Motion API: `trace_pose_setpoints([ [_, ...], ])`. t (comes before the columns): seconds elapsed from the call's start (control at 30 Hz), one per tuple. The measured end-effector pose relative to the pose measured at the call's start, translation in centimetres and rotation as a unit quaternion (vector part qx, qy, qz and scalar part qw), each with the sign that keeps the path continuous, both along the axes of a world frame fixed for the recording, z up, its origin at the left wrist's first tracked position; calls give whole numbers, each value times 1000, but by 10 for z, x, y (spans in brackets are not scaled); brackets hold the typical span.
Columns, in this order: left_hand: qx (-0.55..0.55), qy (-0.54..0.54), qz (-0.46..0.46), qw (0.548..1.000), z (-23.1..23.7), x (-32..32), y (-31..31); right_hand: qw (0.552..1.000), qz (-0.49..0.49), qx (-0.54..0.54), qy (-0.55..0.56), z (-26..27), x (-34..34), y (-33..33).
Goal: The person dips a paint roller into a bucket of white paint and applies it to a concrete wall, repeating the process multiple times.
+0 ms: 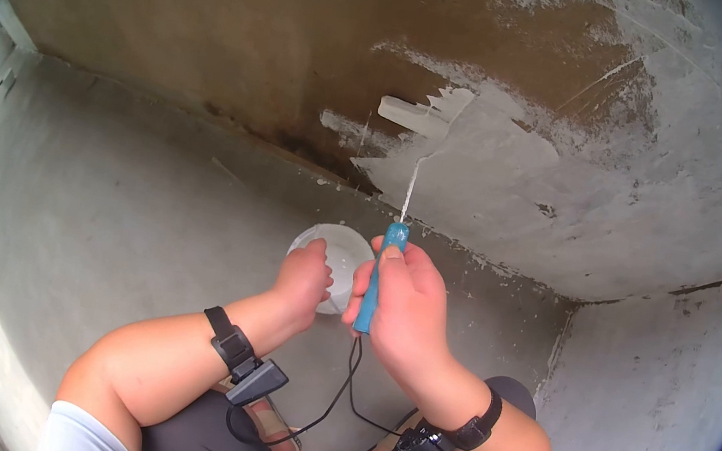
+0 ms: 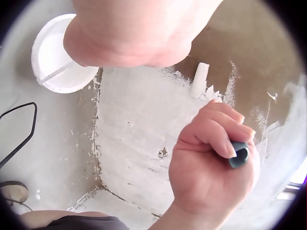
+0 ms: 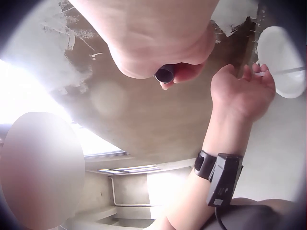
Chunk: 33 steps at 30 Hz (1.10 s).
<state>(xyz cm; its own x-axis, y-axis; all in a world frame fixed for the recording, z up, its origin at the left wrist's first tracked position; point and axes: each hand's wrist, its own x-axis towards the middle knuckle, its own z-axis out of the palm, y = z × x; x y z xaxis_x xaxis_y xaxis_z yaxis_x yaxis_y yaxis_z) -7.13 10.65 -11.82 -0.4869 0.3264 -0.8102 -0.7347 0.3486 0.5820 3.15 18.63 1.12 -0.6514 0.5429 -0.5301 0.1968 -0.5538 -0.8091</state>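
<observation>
My right hand (image 1: 410,303) grips the blue handle of a putty knife (image 1: 378,284), thumb along the handle's upper part. Its thin blade, seen nearly edge-on and coated white, points up to the wall and overlaps the plastered area. A thick fresh strip of white putty (image 1: 414,117) sticks out on the wall just beyond the blade tip. My left hand (image 1: 304,281) is at the white bucket (image 1: 354,257), its curled fingers around a thin white bar (image 2: 56,73) crossing the bucket's mouth. White material lies inside the bucket.
Grey-white plaster (image 1: 626,200) covers the wall's right part; bare brown wall (image 1: 222,27) shows at left. Below is a grey floor (image 1: 152,185), meeting a side wall (image 1: 644,389) at right. A black cable (image 1: 335,399) loops between the wrist devices, above the knees.
</observation>
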Motion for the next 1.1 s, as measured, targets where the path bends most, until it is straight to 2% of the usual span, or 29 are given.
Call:
trace_pose_setpoints([
  [0.13,-8,-5,5,1000,7,3,1,1000,10,-4,-5,-20,-4,7],
  [0.33,-31,-24,7,999,17,2,1,997,-18,-70,15,-58,-11,25],
  [0.57,-36,-40,-10,999,7,-2,-4,992,-6,-125,-10,-107,-12,52],
  [0.67,-39,-41,-7,998,12,-3,-2,993,-6,-120,-5,-95,-12,49],
  [0.83,-42,-39,-17,998,11,1,0,994,-16,-104,15,-42,-9,35],
  [0.97,-36,-28,-38,998,12,5,2,998,-26,-52,23,-8,-4,20],
  [1.1,-13,-16,-14,1000,0,4,0,999,-31,-20,38,13,1,11],
])
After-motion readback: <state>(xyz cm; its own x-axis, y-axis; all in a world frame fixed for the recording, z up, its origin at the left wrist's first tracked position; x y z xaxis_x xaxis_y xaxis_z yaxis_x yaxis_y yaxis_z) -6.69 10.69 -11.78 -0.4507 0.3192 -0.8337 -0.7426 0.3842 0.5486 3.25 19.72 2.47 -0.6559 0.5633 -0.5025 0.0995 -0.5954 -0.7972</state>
